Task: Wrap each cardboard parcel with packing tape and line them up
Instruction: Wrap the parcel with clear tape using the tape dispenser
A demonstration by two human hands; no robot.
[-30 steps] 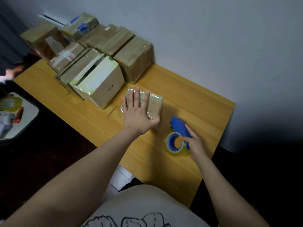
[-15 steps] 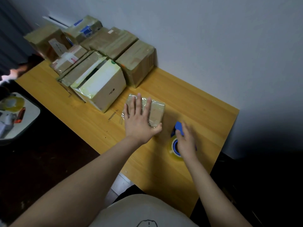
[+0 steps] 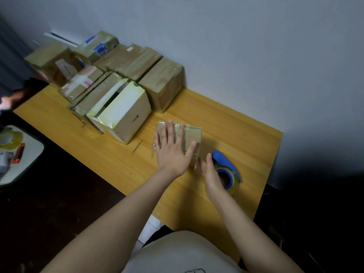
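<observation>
Left hand (image 3: 173, 152) flat, fingers spread, pressing small parcel (image 3: 194, 134) on table (image 3: 246, 138). Right hand (image 3: 212, 174) open, empty, beside tape dispenser (image 3: 226, 157). Parcel looks taped; lining up with wrapped stack (image 3: 163, 83) by wall (image 3: 256, 56) probably remains.

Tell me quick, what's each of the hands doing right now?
Left hand: open, pressed flat on the small taped parcel.
Right hand: open, holding nothing, beside the tape dispenser.

Glossy taped cardboard parcel (image 3: 192, 134), matt wooden table (image 3: 236, 131)
</observation>
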